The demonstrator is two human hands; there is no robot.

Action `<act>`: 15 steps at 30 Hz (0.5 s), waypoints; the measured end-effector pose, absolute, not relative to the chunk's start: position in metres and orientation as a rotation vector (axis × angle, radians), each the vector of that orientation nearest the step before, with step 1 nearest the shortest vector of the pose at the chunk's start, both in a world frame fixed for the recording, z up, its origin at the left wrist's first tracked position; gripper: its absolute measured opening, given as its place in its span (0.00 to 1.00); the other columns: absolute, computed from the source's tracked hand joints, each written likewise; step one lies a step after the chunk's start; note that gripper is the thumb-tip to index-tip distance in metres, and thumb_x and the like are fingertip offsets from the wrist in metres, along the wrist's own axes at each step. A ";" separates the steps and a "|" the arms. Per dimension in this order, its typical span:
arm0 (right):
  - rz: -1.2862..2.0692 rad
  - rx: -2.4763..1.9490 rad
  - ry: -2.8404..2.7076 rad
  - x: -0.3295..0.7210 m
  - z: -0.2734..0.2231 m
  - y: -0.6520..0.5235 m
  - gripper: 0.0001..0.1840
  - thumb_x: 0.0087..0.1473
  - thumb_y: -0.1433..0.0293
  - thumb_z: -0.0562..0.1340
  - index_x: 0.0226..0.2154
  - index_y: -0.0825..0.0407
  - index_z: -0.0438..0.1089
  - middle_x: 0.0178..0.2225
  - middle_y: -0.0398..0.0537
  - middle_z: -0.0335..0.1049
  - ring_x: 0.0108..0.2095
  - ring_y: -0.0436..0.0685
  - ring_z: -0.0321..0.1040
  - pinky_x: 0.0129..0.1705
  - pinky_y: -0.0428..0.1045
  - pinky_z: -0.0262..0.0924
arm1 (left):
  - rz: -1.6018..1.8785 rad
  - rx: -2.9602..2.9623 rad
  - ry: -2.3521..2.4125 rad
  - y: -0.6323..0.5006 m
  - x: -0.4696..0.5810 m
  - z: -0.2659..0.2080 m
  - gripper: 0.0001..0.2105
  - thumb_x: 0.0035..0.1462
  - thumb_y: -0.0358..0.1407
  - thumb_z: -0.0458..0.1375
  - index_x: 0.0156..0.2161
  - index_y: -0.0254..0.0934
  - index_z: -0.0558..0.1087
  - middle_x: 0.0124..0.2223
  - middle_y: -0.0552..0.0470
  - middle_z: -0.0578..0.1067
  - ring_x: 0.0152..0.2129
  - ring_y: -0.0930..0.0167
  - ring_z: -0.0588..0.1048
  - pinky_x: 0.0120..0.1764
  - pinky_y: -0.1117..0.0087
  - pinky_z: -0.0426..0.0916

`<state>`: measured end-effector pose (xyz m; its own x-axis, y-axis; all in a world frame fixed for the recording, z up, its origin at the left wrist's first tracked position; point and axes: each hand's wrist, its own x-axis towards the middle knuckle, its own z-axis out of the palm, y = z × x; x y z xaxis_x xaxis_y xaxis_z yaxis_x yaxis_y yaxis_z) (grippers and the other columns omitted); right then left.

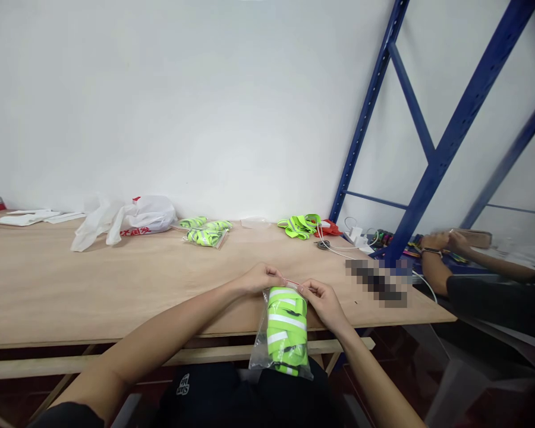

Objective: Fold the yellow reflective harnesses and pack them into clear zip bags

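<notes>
A clear zip bag [259,342] with a folded neon-green reflective strap bundle [287,333] inside hangs over the table's front edge, its lower end near my lap. My left hand [262,277] pinches the left end of the bag's red-lined top edge. At the right end, my right hand [323,300] grips the same edge between thumb and fingers. The red seal line runs stretched between the two hands. Grey-white bands show across the green straps through the plastic.
Bagged green straps [207,232] lie by the wall, near a white plastic bag [149,214]. Loose green straps [299,225] and a white cable [334,250] are at the back right. A blue rack [432,160] rises there. Another person's hands [443,241] hold a phone at right.
</notes>
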<state>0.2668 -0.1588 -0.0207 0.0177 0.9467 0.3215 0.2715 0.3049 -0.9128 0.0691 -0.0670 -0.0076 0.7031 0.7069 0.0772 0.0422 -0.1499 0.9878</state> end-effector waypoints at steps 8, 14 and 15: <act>0.789 -1.179 -1.457 0.266 -0.023 -0.157 0.26 0.44 0.45 0.68 0.21 0.52 0.72 0.23 0.45 0.69 0.27 0.55 0.63 0.32 0.49 0.61 | 0.594 1.760 0.580 -0.064 0.058 0.004 0.21 0.41 0.52 0.69 0.25 0.33 0.75 0.23 0.55 0.71 0.22 0.75 0.65 0.27 0.73 0.58; 0.839 -1.180 -1.387 0.265 -0.018 -0.158 0.27 0.44 0.44 0.68 0.24 0.52 0.74 0.25 0.46 0.71 0.28 0.57 0.66 0.31 0.50 0.64 | 0.638 1.865 0.607 -0.063 0.055 0.006 0.25 0.41 0.56 0.68 0.22 0.33 0.71 0.20 0.57 0.66 0.20 0.76 0.62 0.25 0.74 0.55; 0.852 -1.182 -1.363 0.265 -0.018 -0.158 0.27 0.43 0.43 0.68 0.26 0.51 0.74 0.25 0.46 0.71 0.27 0.57 0.66 0.30 0.50 0.64 | 0.645 1.875 0.605 -0.063 0.055 0.006 0.25 0.41 0.56 0.68 0.22 0.34 0.71 0.20 0.58 0.66 0.20 0.77 0.62 0.24 0.74 0.55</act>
